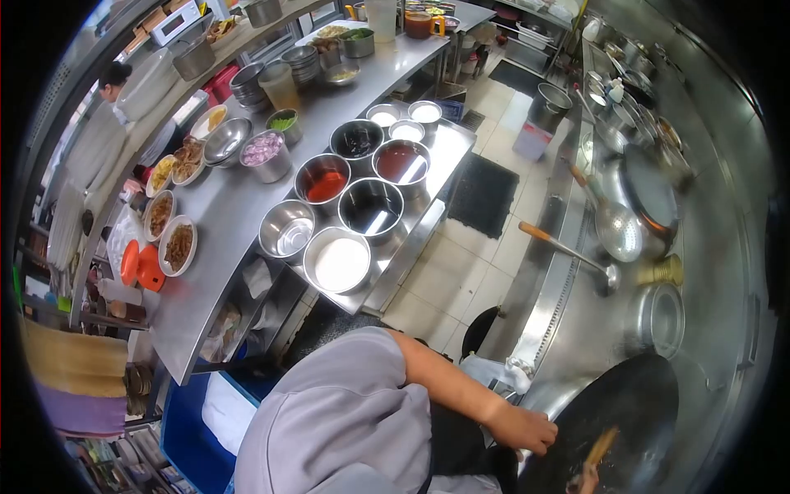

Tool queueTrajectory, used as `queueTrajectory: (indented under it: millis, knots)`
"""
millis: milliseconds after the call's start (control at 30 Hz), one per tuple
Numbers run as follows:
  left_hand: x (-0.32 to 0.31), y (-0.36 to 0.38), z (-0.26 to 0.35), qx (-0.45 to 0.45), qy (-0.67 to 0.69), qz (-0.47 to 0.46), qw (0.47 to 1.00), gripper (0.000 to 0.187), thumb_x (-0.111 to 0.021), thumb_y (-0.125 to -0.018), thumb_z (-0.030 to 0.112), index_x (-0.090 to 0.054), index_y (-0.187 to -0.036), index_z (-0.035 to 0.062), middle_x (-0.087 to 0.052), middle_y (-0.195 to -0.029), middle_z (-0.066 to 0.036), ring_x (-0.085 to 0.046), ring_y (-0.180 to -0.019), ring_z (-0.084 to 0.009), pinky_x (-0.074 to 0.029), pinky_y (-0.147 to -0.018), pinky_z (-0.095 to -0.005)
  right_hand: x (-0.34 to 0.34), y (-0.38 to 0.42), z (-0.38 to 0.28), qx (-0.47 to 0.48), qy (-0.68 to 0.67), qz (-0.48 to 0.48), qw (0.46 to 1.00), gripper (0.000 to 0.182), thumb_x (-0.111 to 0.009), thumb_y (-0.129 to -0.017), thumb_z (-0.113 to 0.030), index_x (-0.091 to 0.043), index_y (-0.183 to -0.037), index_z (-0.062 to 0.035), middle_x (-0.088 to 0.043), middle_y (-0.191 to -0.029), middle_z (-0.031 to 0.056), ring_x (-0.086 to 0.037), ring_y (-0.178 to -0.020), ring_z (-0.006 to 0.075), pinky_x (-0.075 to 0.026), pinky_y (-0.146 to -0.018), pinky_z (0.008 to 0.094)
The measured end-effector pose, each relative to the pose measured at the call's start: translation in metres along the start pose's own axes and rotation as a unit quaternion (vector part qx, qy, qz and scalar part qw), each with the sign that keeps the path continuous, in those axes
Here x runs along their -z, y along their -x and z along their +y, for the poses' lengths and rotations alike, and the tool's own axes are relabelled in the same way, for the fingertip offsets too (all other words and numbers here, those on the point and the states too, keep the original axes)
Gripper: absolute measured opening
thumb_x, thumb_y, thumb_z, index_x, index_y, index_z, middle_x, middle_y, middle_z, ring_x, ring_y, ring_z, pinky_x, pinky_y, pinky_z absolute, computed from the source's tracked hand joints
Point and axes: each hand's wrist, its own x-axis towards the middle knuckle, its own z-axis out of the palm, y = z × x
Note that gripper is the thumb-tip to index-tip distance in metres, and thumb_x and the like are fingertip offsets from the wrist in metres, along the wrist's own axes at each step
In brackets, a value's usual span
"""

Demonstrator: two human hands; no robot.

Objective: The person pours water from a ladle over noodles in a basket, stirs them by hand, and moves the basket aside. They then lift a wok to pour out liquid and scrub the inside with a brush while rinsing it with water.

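Observation:
The large dark wok [650, 412] sits on the stove at the lower right. My left hand [524, 430] is at its near rim, fingers curled closed as if round its edge or handle; the exact grip is partly hidden. At the bottom edge my right hand [587, 479] is partly in view over the wok, closed on a yellow-brown, brush-like tool [603, 446]. The tool slants into the wok. A pale cloth [506, 372] lies on the stove edge beyond my left forearm.
A wood-handled ladle [609, 276] and a perforated skimmer [617, 230] lie along the stove. Behind me, a steel stand [428, 222] carries several pots of sauces and powder. A long steel counter [210, 255] holds bowls of food. A blue bin [185, 428] stands below.

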Motion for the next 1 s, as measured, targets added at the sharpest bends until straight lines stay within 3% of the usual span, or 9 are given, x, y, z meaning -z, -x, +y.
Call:
queueTrajectory:
  millis: [33, 133, 200, 467, 667, 767, 833, 900, 1000]
  knots:
    - [0.000, 0.000, -0.001, 0.003, -0.001, -0.003, 1.000, 0.042, -0.082, -0.072, 0.029, -0.064, -0.103, 0.0061, -0.059, -0.113, -0.011, -0.050, -0.117, -0.0321, -0.044, -0.092, -0.0464, -0.073, 0.021, -0.065, -0.149, 0.091, 0.167, 0.970, 0.037, -0.062, -0.096, -0.041, -0.057, -0.127, -0.0224, -0.067, -0.089, 0.0103, -0.061, -0.051, 0.0259, -0.051, -0.040, 0.0403]
    - [0.004, -0.002, 0.001, 0.002, -0.003, 0.010, 1.000, 0.040, -0.080, -0.074, 0.028, -0.064, -0.103, 0.0060, -0.058, -0.112, -0.011, -0.049, -0.117, -0.0317, -0.041, -0.095, -0.0461, -0.094, 0.043, -0.053, 0.029, 0.031, -0.036, 0.998, 0.038, -0.062, -0.097, -0.035, -0.055, -0.131, -0.0195, -0.063, -0.084, 0.0092, -0.063, -0.053, 0.0277, -0.056, -0.044, 0.0436]
    - [0.018, -0.005, 0.010, 0.031, -0.008, -0.042, 0.999, 0.039, -0.079, -0.076, 0.028, -0.064, -0.104, 0.0058, -0.058, -0.110, -0.011, -0.049, -0.117, -0.0314, -0.039, -0.097, -0.0455, -0.081, 0.122, -0.064, -0.150, 0.066, -0.007, 0.986, 0.041, -0.062, -0.097, -0.033, -0.053, -0.135, -0.0175, -0.063, -0.083, 0.0088, -0.064, -0.057, 0.0278, -0.058, -0.048, 0.0465]
    - [0.020, -0.021, 0.017, 0.072, -0.009, -0.092, 0.993, 0.031, -0.075, -0.082, 0.027, -0.064, -0.103, 0.0071, -0.057, -0.106, -0.011, -0.051, -0.115, -0.0297, -0.035, -0.110, -0.0483, 0.064, 0.131, 0.040, -0.050, -0.101, 0.468, 0.877, 0.032, -0.066, -0.095, -0.034, -0.066, -0.118, -0.0111, -0.066, -0.084, 0.0066, -0.062, -0.060, 0.0220, -0.049, -0.047, 0.0381]
    - [0.011, -0.034, 0.005, 0.013, 0.034, -0.116, 0.993, 0.018, -0.071, -0.087, 0.022, -0.061, -0.089, 0.0075, -0.057, -0.089, -0.009, -0.056, -0.089, -0.0289, -0.043, -0.096, -0.0465, -0.156, 0.123, -0.163, 0.007, -0.070, 0.039, 0.997, 0.033, -0.072, -0.094, -0.030, -0.066, -0.120, -0.0108, -0.053, -0.065, -0.0054, -0.046, -0.048, 0.0044, -0.036, -0.042, 0.0251]
    - [0.024, -0.050, 0.011, 0.016, 0.028, -0.120, 0.992, 0.020, -0.077, -0.082, 0.017, -0.064, -0.092, 0.0060, -0.058, -0.085, -0.009, -0.056, -0.085, -0.0296, -0.044, -0.082, -0.0422, -0.113, 0.115, -0.085, 0.031, 0.046, 0.027, 0.998, 0.048, -0.077, -0.088, -0.036, -0.064, -0.129, -0.0131, -0.062, -0.080, -0.0001, -0.055, -0.067, 0.0085, -0.047, -0.058, 0.0267]
    - [0.018, -0.050, 0.011, 0.035, 0.045, -0.116, 0.992, 0.019, -0.076, -0.081, 0.016, -0.066, -0.093, 0.0060, -0.060, -0.086, -0.008, -0.058, -0.087, -0.0287, -0.044, -0.084, -0.0414, -0.025, 0.122, -0.005, -0.078, 0.097, 0.177, 0.976, 0.034, -0.075, -0.088, -0.034, -0.070, -0.114, -0.0124, -0.065, -0.080, 0.0032, -0.061, -0.064, 0.0171, -0.051, -0.061, 0.0343]
    - [0.019, -0.050, 0.013, 0.044, 0.042, -0.114, 0.992, 0.016, -0.075, -0.082, 0.016, -0.067, -0.092, 0.0063, -0.061, -0.086, -0.008, -0.059, -0.089, -0.0281, -0.044, -0.087, -0.0407, 0.076, 0.105, 0.078, -0.166, 0.296, 0.545, 0.767, 0.025, -0.065, -0.094, -0.033, -0.071, -0.104, -0.0102, -0.065, -0.075, 0.0066, -0.063, -0.066, 0.0206, -0.051, -0.062, 0.0361]
    - [0.017, -0.050, 0.014, 0.044, 0.028, -0.112, 0.992, 0.018, -0.075, -0.082, 0.016, -0.067, -0.094, 0.0054, -0.063, -0.088, -0.008, -0.059, -0.088, -0.0280, -0.044, -0.088, -0.0398, 0.038, 0.153, -0.037, 0.030, -0.166, 0.531, 0.831, 0.033, -0.062, -0.095, -0.039, -0.071, -0.103, -0.0089, -0.064, -0.073, 0.0057, -0.063, -0.066, 0.0193, -0.052, -0.062, 0.0386]
